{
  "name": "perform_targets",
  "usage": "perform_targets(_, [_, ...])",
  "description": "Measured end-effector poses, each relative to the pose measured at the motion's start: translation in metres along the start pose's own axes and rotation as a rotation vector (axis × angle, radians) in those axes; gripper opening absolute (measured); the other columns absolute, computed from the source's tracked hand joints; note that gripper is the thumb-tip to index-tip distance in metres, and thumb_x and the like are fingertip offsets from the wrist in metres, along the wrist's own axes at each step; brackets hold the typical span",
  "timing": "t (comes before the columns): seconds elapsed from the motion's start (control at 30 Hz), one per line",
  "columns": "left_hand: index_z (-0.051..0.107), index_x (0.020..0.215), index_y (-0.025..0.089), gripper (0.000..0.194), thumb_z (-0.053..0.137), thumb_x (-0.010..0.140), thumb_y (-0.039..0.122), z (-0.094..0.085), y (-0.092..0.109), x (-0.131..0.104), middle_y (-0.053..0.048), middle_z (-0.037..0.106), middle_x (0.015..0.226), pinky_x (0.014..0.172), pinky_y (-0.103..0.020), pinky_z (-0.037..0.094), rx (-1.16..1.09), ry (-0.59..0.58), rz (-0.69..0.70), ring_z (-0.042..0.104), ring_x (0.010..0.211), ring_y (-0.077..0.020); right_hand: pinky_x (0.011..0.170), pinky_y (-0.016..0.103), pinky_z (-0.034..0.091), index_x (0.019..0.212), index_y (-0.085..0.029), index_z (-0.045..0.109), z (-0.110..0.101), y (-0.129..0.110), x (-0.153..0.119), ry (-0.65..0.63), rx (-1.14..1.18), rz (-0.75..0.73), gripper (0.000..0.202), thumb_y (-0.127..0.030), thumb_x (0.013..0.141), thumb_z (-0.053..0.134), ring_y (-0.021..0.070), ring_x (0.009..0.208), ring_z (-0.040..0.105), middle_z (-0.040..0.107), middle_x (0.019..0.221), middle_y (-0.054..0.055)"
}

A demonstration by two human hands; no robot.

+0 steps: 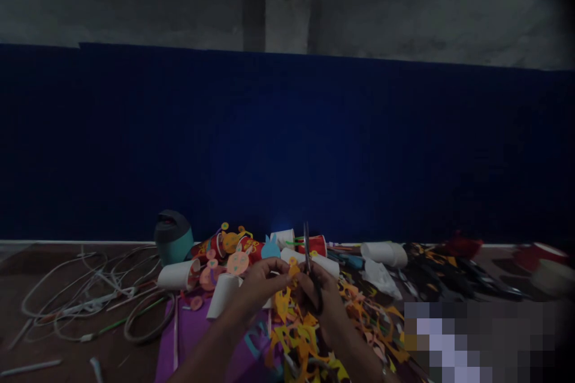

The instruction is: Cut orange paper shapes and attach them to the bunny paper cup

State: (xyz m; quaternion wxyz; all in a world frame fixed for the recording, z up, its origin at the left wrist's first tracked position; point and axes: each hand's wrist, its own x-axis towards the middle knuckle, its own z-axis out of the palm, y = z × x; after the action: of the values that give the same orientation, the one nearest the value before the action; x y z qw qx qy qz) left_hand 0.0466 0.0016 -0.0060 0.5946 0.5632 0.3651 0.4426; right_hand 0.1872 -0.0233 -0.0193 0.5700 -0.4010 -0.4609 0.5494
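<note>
Dark blue wall backs a cluttered brown table. Between both hands, the left hand pinches a small orange paper piece; just right of it, the right hand grips scissors, blades pointing wallward.

Scissors at 6 o'clock: metal blades, smooth. Small cutout — matt paper, like the scraps. Cables at 8 — smooth plastic. Panel smooth, matt; wall at 11 rough.
</note>
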Motion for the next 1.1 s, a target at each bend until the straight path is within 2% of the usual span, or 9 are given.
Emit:
perform_targets(0.1, [0.061, 0.071, 0.015, 0.016, 0.068, 0.065, 0.027, 0.001, -0.002, 0.001, -0.001, 0.060, 0.068, 0.065, -0.025, 0.040, -0.003, -0.018, -0.001, 0.054, 0.066, -0.0146, 0.033, 0.014, 0.032, 0.075, -0.017, 0.049, 0.001, 0.002, -0.001, 0.035, 0.049, 0.001, 0.029, -0.041, 0.072, 0.064, 0.0048, 0.035, 0.038, 0.048, 0.043, -0.007])
perform_targets(0.23, [0.059, 0.065, 0.016, 0.014, 0.067, 0.065, 0.027, -0.001, -0.002, 0.002, 0.000, 0.060, 0.071, 0.066, -0.024, 0.040, 0.002, 0.053, 0.035, 0.054, 0.069, -0.0150, 0.031, 0.015, 0.031, 0.072, -0.017, 0.048, 0.003, 0.001, -0.002, -0.036, -0.009, 0.015, 0.031, -0.043, 0.070, 0.065, 0.0056, 0.031, 0.038, 0.047, 0.039, -0.008])
perform_targets(0.4, [0.059, 0.062, 0.016, 0.012, 0.067, 0.065, 0.024, -0.005, -0.001, 0.002, -0.002, 0.060, 0.079, 0.071, -0.025, 0.039, 0.060, 0.010, 0.058, 0.055, 0.076, -0.0163, 0.030, 0.015, 0.032, 0.073, -0.017, 0.048, 0.004, -0.001, -0.003, -0.046, -0.007, -0.018, 0.032, -0.043, 0.070, 0.065, 0.0057, 0.030, 0.038, 0.048, 0.038, -0.007])
perform_targets(0.6, [0.061, 0.069, 0.015, 0.015, 0.067, 0.067, 0.028, 0.001, -0.003, 0.000, -0.003, 0.062, 0.073, 0.067, -0.026, 0.040, 0.006, -0.025, 0.008, 0.056, 0.070, -0.0162, 0.033, 0.015, 0.034, 0.077, -0.017, 0.050, 0.002, 0.005, -0.002, 0.018, 0.058, -0.035, 0.029, -0.043, 0.073, 0.064, 0.0053, 0.033, 0.039, 0.048, 0.043, -0.007])
perform_targets(0.73, [0.060, 0.068, 0.015, 0.016, 0.068, 0.067, 0.029, 0.005, -0.001, -0.001, 0.001, 0.060, 0.067, 0.063, -0.023, 0.038, -0.066, 0.055, 0.042, 0.054, 0.065, -0.0134, 0.034, 0.015, 0.034, 0.077, -0.018, 0.049, 0.002, 0.001, -0.003, 0.019, 0.056, -0.031, 0.029, -0.043, 0.073, 0.064, 0.0055, 0.034, 0.038, 0.048, 0.043, -0.007])
perform_targets(0.83, [0.059, 0.067, 0.015, 0.015, 0.068, 0.067, 0.027, 0.006, 0.000, -0.002, 0.002, 0.058, 0.064, 0.061, -0.022, 0.038, -0.110, 0.088, 0.037, 0.053, 0.063, -0.0117, 0.035, 0.016, 0.034, 0.078, -0.018, 0.048, 0.004, -0.005, -0.004, -0.023, 0.022, -0.024, 0.029, -0.043, 0.073, 0.063, 0.0065, 0.036, 0.040, 0.049, 0.044, -0.006])
perform_targets(0.97, [0.059, 0.070, 0.016, 0.013, 0.066, 0.071, 0.026, 0.005, 0.004, -0.003, 0.002, 0.059, 0.067, 0.062, -0.021, 0.040, -0.190, 0.133, 0.019, 0.054, 0.064, -0.0114, 0.043, 0.018, 0.038, 0.079, -0.017, 0.050, 0.005, -0.007, -0.003, -0.114, -0.058, -0.057, 0.027, -0.040, 0.074, 0.063, 0.0089, 0.045, 0.049, 0.057, 0.053, -0.003])
perform_targets(1.1, [0.055, 0.068, 0.016, 0.014, 0.066, 0.069, 0.024, 0.003, 0.008, -0.005, 0.004, 0.055, 0.060, 0.053, -0.019, 0.038, -0.284, 0.147, -0.039, 0.050, 0.052, -0.0077, 0.045, 0.020, 0.038, 0.081, -0.017, 0.051, 0.005, 0.001, -0.001, -0.247, -0.110, -0.030, 0.025, -0.035, 0.072, 0.065, 0.0101, 0.046, 0.051, 0.057, 0.053, -0.004])
